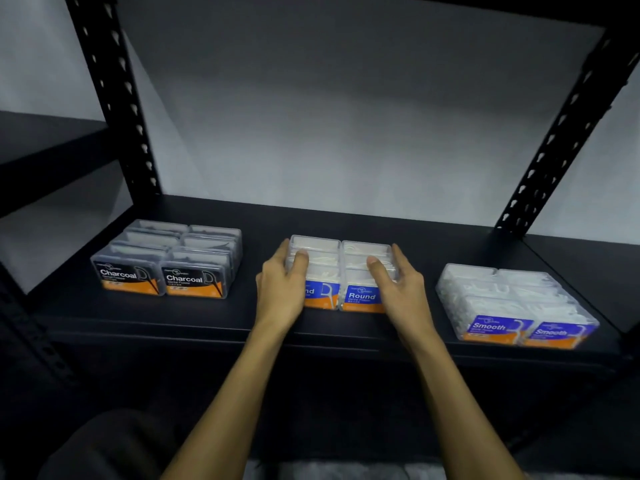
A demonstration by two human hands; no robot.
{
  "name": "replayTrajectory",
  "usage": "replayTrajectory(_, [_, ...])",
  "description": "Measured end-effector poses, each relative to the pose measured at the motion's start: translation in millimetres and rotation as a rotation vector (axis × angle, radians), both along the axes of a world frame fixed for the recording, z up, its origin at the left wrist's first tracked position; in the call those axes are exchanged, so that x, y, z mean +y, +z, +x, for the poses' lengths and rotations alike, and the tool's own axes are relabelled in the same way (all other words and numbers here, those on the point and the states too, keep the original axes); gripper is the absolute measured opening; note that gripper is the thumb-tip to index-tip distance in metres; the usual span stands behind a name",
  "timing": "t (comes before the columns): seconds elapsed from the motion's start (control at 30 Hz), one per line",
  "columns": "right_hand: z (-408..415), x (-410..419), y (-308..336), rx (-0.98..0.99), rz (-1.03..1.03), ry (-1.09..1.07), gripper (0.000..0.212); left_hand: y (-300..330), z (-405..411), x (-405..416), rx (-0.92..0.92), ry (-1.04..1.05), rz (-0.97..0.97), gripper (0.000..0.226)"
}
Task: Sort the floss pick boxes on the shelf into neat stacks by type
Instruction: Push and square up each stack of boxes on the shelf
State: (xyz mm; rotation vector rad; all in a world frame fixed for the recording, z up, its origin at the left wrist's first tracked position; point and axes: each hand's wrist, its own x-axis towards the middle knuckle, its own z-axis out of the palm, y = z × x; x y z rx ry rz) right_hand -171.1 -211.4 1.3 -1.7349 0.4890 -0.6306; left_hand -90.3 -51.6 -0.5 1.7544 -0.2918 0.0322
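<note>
Three groups of clear floss pick boxes stand on the black shelf (398, 233). The Charcoal boxes (166, 259), black and orange labels, sit at the left in two rows. In the middle are the Round boxes (343, 268), blue and orange labels, also in two rows. The Smooth boxes (512, 303) are at the right. My left hand (282, 289) presses the left side of the Round group, thumb on top. On that group's right side rests my right hand (398, 284), thumb over the top edge. Both hands squeeze the group between them.
Black perforated uprights rise at the back left (114, 98) and back right (561, 133). A grey wall lies behind the shelf. Another dark shelf (48, 140) runs off at the left. The upper shelf's underside spans the top of the view.
</note>
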Motion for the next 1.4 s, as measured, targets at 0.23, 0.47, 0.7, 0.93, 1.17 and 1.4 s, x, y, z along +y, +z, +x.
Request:
replayTrajectory(0.23, [-2, -6, -4, 0.024, -0.049, 0.031, 0.058, 1, 2, 3, 0.004, -0.031, 0.059, 0.029])
replayTrajectory(0.47, [-7, -11, -6, 0.036, -0.044, 0.051, 0.058, -3, -5, 5, -0.014, -0.023, 0.082, 0.027])
replayTrajectory(0.7, [-21, -10, -11, 0.058, -0.054, 0.068, 0.061, -5, -16, 12, -0.019, -0.071, 0.080, 0.024])
replayTrajectory(0.93, [-26, -3, -7, 0.023, -0.033, 0.037, 0.062, 1, -19, 13, -0.057, -0.074, 0.162, 0.028])
replayTrajectory(1.17, [-31, -14, -1, 0.028, 0.181, 0.142, 0.085, 11, -18, 19, -0.059, -0.159, 0.178, 0.042])
replayTrajectory(1.4, [-44, -19, 19, 0.126, -0.154, 0.228, 0.089, 23, -16, 26, -0.043, -0.133, 0.145, 0.055])
